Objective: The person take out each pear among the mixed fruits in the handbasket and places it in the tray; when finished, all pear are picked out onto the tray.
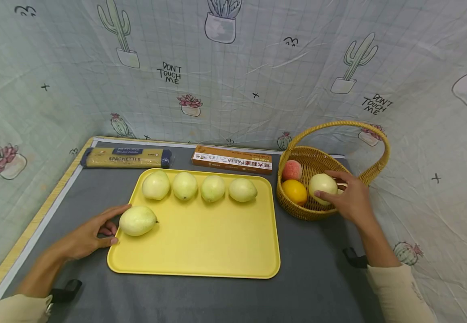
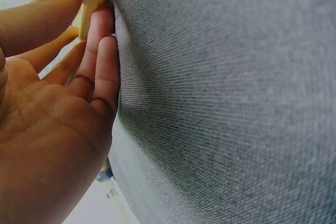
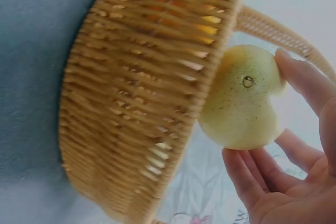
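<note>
My right hand (image 1: 352, 196) holds a pale yellow-green pear (image 1: 323, 189) between thumb and fingertips, over the right part of the wicker basket (image 1: 306, 213). In the right wrist view this pear (image 3: 244, 103) is at the basket's rim, its speckled end facing the camera. A peach (image 1: 292, 170) and an orange (image 1: 294, 192) lie inside the basket on its left. My left hand (image 1: 89, 231) grips the left edge of the yellow tray (image 1: 201, 242), thumb and fingers on its rim. One pear (image 1: 138, 220) lies on the tray beside that hand; several more stand in a row along the far side.
Behind the tray lie a spaghetti packet (image 1: 126, 158) on the left and an orange-brown pasta box (image 1: 232, 159) near the middle. The basket's tall handle (image 1: 340, 124) arches over it. A patterned cloth (image 1: 233, 80) hangs behind the grey tabletop (image 1: 310, 273).
</note>
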Tool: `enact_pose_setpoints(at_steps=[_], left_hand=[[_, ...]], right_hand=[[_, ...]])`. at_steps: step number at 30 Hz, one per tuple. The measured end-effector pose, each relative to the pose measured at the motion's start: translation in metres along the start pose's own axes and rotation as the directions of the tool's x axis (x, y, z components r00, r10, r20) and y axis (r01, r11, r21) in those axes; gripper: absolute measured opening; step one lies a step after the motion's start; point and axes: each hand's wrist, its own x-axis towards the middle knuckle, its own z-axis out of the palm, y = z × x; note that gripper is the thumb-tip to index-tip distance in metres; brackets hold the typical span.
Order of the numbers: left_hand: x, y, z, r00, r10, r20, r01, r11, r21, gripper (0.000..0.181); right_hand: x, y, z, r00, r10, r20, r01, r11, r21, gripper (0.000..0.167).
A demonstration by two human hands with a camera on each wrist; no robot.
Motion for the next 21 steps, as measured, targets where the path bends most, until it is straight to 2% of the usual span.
enact_pose_setpoints(at_steps=[7, 14, 21], left_hand=[[-0.001, -0.004, 0.001, 1.0, 0.008, 0.002, -0.008, 1.0, -0.002, 0.088], [-0.001, -0.005, 0.002, 1.0, 0.016, -0.003, -0.016, 1.0, -0.006, 0.088], [0.001, -0.002, 0.001, 1.0, 0.015, -0.01, -0.015, 1.0, -0.004, 0.088]], right_hand=[[-0.007, -0.024, -0.003, 1.0, -0.017, -0.017, 0.018, 0.999, 0.044, 0.067], [-0.014, -0.052, 0.009, 0.997, -0.064, -0.033, 0.067, 0.991, 0.115, 0.065], [-0.017, -0.078, 0.02, 0.99, -0.137, -0.024, 0.139, 0.983, 0.124, 0.066]])
